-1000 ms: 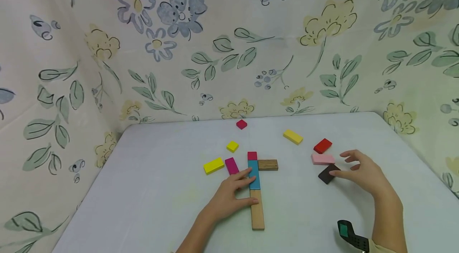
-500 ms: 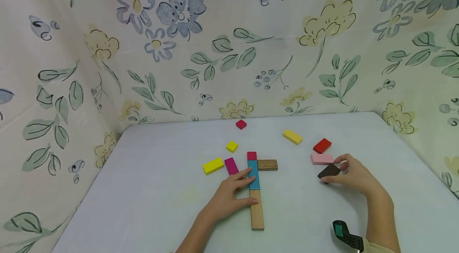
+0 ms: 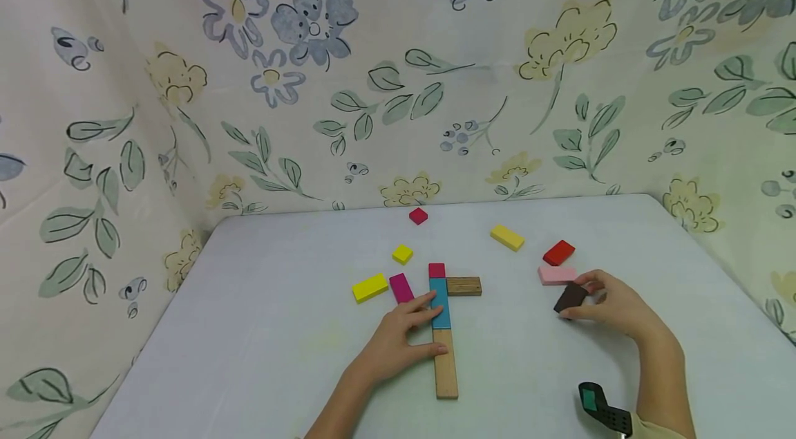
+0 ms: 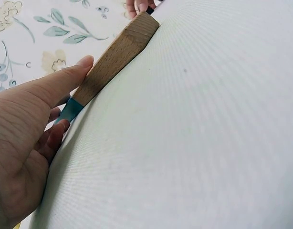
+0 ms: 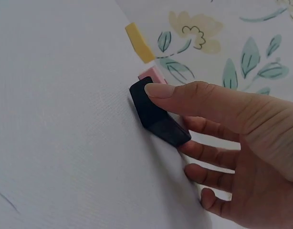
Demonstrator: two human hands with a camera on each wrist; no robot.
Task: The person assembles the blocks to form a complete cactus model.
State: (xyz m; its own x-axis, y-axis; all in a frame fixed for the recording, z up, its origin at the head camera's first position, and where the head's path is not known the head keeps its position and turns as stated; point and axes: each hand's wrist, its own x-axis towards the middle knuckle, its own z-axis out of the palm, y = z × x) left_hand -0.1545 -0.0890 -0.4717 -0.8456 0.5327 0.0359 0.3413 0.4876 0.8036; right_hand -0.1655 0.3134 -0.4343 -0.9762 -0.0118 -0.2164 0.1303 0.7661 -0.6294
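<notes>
My left hand (image 3: pixel 396 340) rests over a row of blocks in the head view. Its fingertips touch a blue block (image 3: pixel 439 318) and its thumb lies on a long light-wood block (image 3: pixel 446 380). At the far end of that row sits a small crimson block (image 3: pixel 437 270), and a brown wooden block (image 3: pixel 463 286) joins the blue one from the right side. Over on the right, my right hand (image 3: pixel 612 307) pinches a black block (image 3: pixel 569 297) between thumb and fingers; the right wrist view shows the thumb on the face of this black block (image 5: pixel 149 107).
A pink block (image 3: pixel 557 276) lies just beyond the black one, with a red block (image 3: pixel 558 253) behind it. Yellow blocks (image 3: pixel 506 238) (image 3: pixel 370 287), a small yellow cube (image 3: pixel 402 254), a magenta block (image 3: pixel 401 287) and a crimson cube (image 3: pixel 418 216) are scattered on the white table (image 3: pixel 249 342).
My right hand has moved slightly left and now pinches the black block, which was tilted and turned in its fingers. The left hand stays in place on the row.
</notes>
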